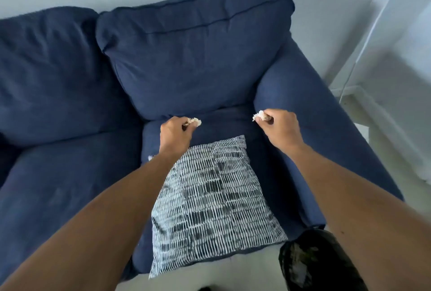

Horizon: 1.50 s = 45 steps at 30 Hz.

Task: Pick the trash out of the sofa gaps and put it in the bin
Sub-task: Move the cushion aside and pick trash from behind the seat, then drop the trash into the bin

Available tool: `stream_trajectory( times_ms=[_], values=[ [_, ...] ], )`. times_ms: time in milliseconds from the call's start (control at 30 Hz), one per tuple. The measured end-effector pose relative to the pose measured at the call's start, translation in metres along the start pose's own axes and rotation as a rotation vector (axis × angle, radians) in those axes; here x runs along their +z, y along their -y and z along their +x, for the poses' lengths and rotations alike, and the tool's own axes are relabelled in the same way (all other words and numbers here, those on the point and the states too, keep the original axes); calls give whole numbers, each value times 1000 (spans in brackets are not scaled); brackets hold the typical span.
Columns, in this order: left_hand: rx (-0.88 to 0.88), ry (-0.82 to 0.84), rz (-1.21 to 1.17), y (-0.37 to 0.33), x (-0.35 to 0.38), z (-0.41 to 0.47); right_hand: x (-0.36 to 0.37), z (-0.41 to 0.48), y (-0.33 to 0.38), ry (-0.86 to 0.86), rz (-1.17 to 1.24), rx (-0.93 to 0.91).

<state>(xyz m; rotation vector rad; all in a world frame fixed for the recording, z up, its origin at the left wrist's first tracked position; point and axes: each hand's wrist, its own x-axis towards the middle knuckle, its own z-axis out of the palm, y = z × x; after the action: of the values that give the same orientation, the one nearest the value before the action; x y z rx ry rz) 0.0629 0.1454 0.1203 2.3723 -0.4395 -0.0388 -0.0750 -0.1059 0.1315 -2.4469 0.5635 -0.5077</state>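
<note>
I look down at a dark blue sofa. My left hand is closed on a crumpled white tissue, just above the gap between the right seat cushion and the back cushion. My right hand pinches another crumpled white tissue near the gap beside the right armrest. The bin, lined with a black bag and holding pale scraps, stands on the floor at the lower right, partly hidden by my right forearm.
A black-and-white patterned pillow lies on the right seat cushion under my arms. The large back cushion leans against the wall. A white wall and skirting run along the right side of the sofa.
</note>
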Motion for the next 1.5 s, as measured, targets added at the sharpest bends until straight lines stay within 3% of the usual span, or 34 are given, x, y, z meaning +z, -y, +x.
stream_trajectory(
  times_ms=[433, 967, 1200, 1500],
  values=[
    [169, 203, -45, -71, 22, -51, -74, -102, -25, -107, -99, 203],
    [374, 576, -139, -178, 136, -193, -165, -289, -109, -266, -193, 560],
    [497, 680, -88, -198, 182, -259, -172, -371, -141, -302, -148, 693],
    [528, 770, 8, -176, 226, -310, -135, -432, -175, -246, -124, 768]
  ],
)
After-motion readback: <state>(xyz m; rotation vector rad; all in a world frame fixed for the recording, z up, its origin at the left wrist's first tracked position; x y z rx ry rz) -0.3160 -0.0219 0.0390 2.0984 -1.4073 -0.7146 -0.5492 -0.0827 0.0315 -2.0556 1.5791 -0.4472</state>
